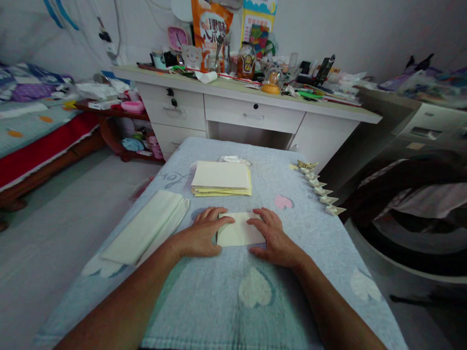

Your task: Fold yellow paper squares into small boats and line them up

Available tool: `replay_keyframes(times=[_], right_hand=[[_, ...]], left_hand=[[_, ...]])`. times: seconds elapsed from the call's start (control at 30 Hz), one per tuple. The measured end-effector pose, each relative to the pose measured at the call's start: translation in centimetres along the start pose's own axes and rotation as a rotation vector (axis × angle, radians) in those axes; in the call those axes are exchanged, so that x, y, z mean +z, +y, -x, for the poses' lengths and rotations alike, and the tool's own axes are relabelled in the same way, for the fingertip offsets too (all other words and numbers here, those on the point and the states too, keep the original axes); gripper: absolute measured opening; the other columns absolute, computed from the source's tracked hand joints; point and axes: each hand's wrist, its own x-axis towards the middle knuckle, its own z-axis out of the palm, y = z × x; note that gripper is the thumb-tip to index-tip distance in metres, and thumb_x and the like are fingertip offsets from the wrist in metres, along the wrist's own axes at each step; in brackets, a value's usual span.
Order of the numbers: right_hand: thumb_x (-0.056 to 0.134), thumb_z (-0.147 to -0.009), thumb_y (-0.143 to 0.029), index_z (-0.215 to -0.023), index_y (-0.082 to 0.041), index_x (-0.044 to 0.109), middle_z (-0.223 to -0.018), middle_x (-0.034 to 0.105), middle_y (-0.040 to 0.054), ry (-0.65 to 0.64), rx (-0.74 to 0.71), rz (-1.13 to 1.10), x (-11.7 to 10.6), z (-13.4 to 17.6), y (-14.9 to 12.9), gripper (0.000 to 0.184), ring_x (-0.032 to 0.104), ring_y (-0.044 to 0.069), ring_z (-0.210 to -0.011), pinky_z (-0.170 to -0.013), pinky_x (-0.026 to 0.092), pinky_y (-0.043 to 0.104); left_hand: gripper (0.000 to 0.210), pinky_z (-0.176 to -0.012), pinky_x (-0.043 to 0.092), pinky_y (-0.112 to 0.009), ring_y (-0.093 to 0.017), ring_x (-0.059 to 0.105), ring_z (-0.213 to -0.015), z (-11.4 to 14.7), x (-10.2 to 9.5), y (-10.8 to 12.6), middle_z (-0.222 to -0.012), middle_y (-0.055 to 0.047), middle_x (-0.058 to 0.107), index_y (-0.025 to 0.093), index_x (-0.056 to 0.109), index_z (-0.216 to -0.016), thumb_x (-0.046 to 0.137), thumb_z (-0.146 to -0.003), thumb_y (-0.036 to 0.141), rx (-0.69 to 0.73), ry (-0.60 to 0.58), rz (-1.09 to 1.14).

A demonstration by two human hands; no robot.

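Note:
A small pale cream rectangle of paper (239, 235) lies on the cloth-covered table in front of me, with a faint crease near its middle. At its left end, my left hand (205, 232) grips it, thumb on top and fingers at the far edge. My right hand (274, 239) grips the right end in the same way, fingers curled around that side. Just beyond is a stack of cream and yellow paper (221, 175). Left of my hands lie large folded pale sheets (146, 225). Small folded paper boats (322, 192) stand in a row at the table's right edge.
A blue patterned cloth (198, 306) covers the table. Behind it stands a white desk (254, 114) crowded with jars, a pink clock (177, 38) and an orange bag (210, 31). A washing machine (430, 131) is at right, a bed (36, 124) at left.

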Motion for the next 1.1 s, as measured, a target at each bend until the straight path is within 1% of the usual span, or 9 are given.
replay_keyframes(times=[0.17, 0.33, 0.47, 0.63, 0.73, 0.87, 0.97, 1.0, 1.1], right_hand=[[0.072, -0.071, -0.046, -0.120, -0.021, 0.059, -0.135, 0.045, 0.0130, 0.028, -0.026, -0.014, 0.2, -0.2, 0.2, 0.056, 0.032, 0.030, -0.129, -0.107, 0.024, 0.050], [0.072, -0.073, -0.036, -0.112, -0.023, 0.064, -0.131, 0.049, 0.0103, 0.075, -0.057, -0.040, 0.3, -0.2, 0.2, 0.042, 0.037, 0.027, -0.125, -0.106, 0.027, 0.046], [0.071, -0.073, -0.036, -0.113, -0.021, 0.063, -0.130, 0.051, 0.0109, 0.078, -0.079, -0.045, 0.5, -0.3, 0.3, 0.043, 0.042, 0.026, -0.122, -0.104, 0.029, 0.045], [0.070, -0.075, -0.037, -0.116, -0.020, 0.061, -0.128, 0.053, 0.0122, 0.102, -0.101, -0.043, 0.6, -0.4, 0.3, 0.045, 0.045, 0.026, -0.119, -0.103, 0.032, 0.045], [0.071, -0.074, -0.033, -0.110, -0.020, 0.063, -0.126, 0.056, 0.0120, 0.126, -0.125, -0.055, 0.7, -0.4, 0.5, 0.039, 0.048, 0.027, -0.116, -0.101, 0.033, 0.046], [0.071, -0.075, -0.027, -0.099, -0.022, 0.066, -0.117, 0.061, 0.0106, 0.197, -0.171, -0.104, 1.0, -0.5, 0.7, 0.025, 0.054, 0.026, -0.110, -0.096, 0.038, 0.045], [0.067, -0.080, -0.025, -0.089, -0.022, 0.067, -0.110, 0.063, 0.0082, 0.251, -0.195, -0.136, 1.1, -0.5, 0.6, 0.009, 0.056, 0.022, -0.105, -0.094, 0.040, 0.040], [0.066, -0.082, -0.024, -0.086, -0.022, 0.067, -0.107, 0.064, 0.0075, 0.270, -0.202, -0.136, 1.0, -0.6, 0.5, 0.005, 0.057, 0.021, -0.104, -0.092, 0.041, 0.039], [0.065, -0.084, -0.022, -0.082, -0.022, 0.067, -0.100, 0.065, 0.0060, 0.334, -0.223, -0.107, 0.9, -0.7, 0.0, 0.003, 0.057, 0.020, -0.098, -0.089, 0.041, 0.038]], left_hand=[[0.082, -0.109, 0.026, -0.051, -0.034, 0.026, -0.134, -0.2, 0.2, 0.8, -0.145, -0.009, 0.032, 0.030, 0.044, -0.135, 0.075, -0.060, 0.036, -0.016, 0.051, 0.003], [0.062, -0.111, 0.026, -0.048, -0.030, 0.032, -0.133, -0.3, 0.1, 1.1, -0.142, -0.008, 0.039, 0.029, 0.055, -0.127, 0.071, -0.067, 0.025, 0.082, 0.113, 0.047], [0.064, -0.112, 0.027, -0.046, -0.030, 0.033, -0.133, -0.4, 0.2, 1.3, -0.142, -0.011, 0.038, 0.024, 0.055, -0.127, 0.072, -0.066, 0.024, 0.073, 0.144, 0.094], [0.062, -0.112, 0.031, -0.043, -0.029, 0.034, -0.134, -1.0, 1.2, 1.1, -0.142, -0.012, 0.032, 0.020, 0.050, -0.127, 0.071, -0.069, 0.029, -0.043, 0.325, 0.246], [0.053, -0.104, 0.040, -0.039, -0.026, 0.044, -0.126, -1.3, 1.8, 0.6, -0.139, -0.010, 0.033, 0.021, 0.051, -0.123, 0.066, -0.073, 0.028, -0.121, 0.437, 0.313], [0.047, -0.086, 0.049, -0.035, -0.021, 0.060, -0.099, -1.4, 1.7, 0.6, -0.125, -0.010, 0.047, 0.020, 0.051, -0.120, 0.062, -0.075, 0.030, -0.261, 0.510, 0.308], [0.046, -0.069, 0.048, -0.031, -0.018, 0.062, -0.073, -1.2, 0.9, 1.2, -0.090, -0.004, 0.061, 0.019, 0.047, -0.122, 0.054, -0.082, 0.042, -0.365, 0.494, 0.251], [0.047, -0.065, 0.046, -0.030, -0.019, 0.061, -0.068, -1.0, 0.6, 1.4, -0.075, 0.000, 0.060, 0.018, 0.045, -0.123, 0.049, -0.086, 0.046, -0.391, 0.468, 0.241], [0.049, -0.059, 0.041, -0.028, -0.020, 0.060, -0.061, -0.8, 0.2, 1.7, -0.058, 0.004, 0.055, 0.018, 0.045, -0.124, 0.041, -0.089, 0.052, -0.407, 0.416, 0.290]])
